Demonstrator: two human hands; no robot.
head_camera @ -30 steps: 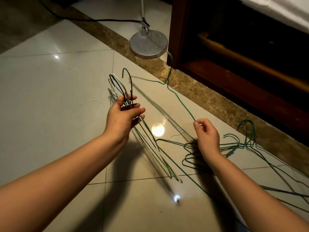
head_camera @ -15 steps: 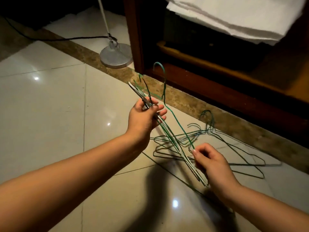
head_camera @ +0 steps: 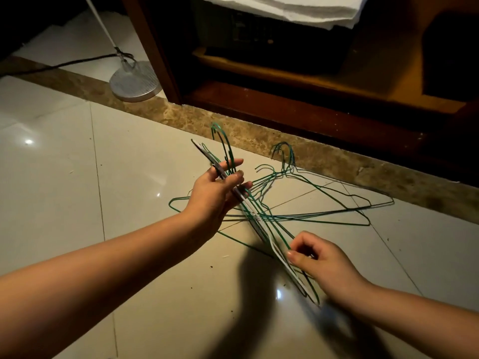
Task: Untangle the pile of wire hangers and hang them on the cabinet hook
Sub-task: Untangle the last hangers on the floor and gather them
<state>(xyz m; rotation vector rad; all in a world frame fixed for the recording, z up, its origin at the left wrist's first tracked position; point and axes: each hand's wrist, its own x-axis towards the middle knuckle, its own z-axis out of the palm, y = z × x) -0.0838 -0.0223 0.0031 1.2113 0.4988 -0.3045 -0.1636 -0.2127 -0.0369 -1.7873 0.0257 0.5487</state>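
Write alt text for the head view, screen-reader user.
Two bare hands hold a bundle of green and white wire hangers above a tiled floor: the left hand grips near the hooks, the right hand pinches the lower end. More green hangers lie tangled on the floor beside a dark wooden cabinet and a round lamp base.

Two bare forearms show, with no sleeve, watch, ring or band visible on either. The left hand point(head_camera: 213, 195) and the right hand point(head_camera: 324, 260) are ungloved. The fingers point(head_camera: 237, 176) are slim, with short, plain nails free of any visible polish. Both arms are bare to the frame's edge, so no clothing can be made out.
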